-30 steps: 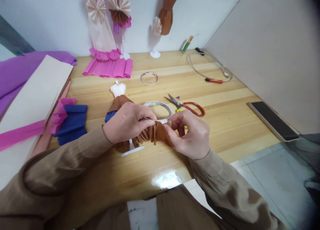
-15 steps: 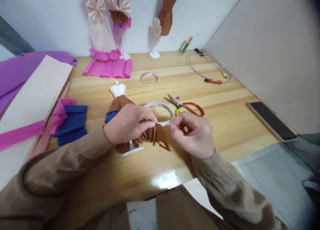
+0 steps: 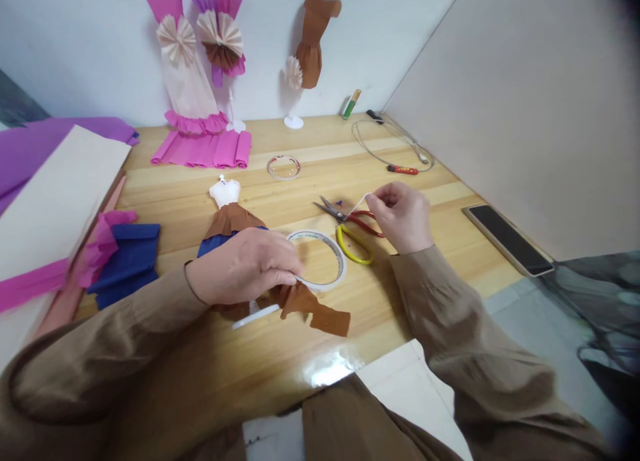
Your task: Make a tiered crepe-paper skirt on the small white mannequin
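Note:
My left hand [image 3: 245, 269] is closed on a pleated brown paper strip [image 3: 315, 309] that lies on the wooden table [image 3: 450, 234]. Under that hand rests a small white mannequin [image 3: 225, 191] dressed in a brown and blue paper skirt. A roll of white tape [image 3: 320, 257] sits just right of my left fingers. My right hand [image 3: 400, 215] is raised over the scissors [image 3: 350, 215] and pinches a thin white strip [image 3: 357, 204], stretched from my left hand's side toward the right.
Blue and pink folded paper [image 3: 120, 251] and large pink, cream and purple sheets [image 3: 45, 194] lie at the left. Dressed paper mannequins [image 3: 200, 67] stand at the back wall, with a clear tape roll [image 3: 284, 167], a cable [image 3: 395, 147] and a phone [image 3: 507, 239] to the right.
My right hand has left the brown strip and pulled up and right, drawing out a thin white strip. The brown paper has dropped flat on the table. The view shifted a little.

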Demonstrator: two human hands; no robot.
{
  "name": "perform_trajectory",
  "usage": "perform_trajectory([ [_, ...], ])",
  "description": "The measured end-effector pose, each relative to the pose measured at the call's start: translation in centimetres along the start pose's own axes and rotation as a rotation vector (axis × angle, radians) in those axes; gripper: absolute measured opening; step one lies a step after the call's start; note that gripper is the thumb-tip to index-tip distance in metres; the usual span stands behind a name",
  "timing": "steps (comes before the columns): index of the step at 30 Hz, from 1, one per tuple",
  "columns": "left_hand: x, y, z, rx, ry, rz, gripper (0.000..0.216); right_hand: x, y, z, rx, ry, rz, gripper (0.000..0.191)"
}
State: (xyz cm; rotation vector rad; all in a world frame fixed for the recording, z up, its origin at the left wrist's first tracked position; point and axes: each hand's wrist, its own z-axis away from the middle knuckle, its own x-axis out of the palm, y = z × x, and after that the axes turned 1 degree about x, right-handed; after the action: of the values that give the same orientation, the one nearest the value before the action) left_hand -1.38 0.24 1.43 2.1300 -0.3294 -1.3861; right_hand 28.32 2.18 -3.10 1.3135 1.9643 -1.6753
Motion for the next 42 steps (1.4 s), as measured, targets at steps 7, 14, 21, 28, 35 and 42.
perform_trajectory([
  [7,0.0,-0.3,0.2,-0.039,0.068,-0.010,0.024,-1.5,1.6,2.4,-0.167,-0.229,0.204,0.021],
  [14,0.0,-0.3,0.1,-0.060,0.087,-0.004,0.024,-1.5,1.5,4.1,-0.376,-0.451,0.425,0.044],
  [21,0.1,-0.6,0.3,-0.086,0.122,0.023,0.020,-2.3,2.0,3.0,-0.108,-0.444,0.399,0.037],
  [28,0.0,-0.7,0.3,-0.142,0.186,0.039,0.017,-4.6,2.9,3.7,0.209,-0.628,-0.469,0.054],
  [35,0.1,-0.7,0.3,-0.121,0.284,0.003,0.017,-4.5,3.4,5.1,0.209,-1.078,-0.879,0.063],
  [42,0.1,-0.7,0.2,-0.126,0.283,0.013,0.017,-3.8,3.1,4.9,0.157,-1.238,-0.907,0.058],
])
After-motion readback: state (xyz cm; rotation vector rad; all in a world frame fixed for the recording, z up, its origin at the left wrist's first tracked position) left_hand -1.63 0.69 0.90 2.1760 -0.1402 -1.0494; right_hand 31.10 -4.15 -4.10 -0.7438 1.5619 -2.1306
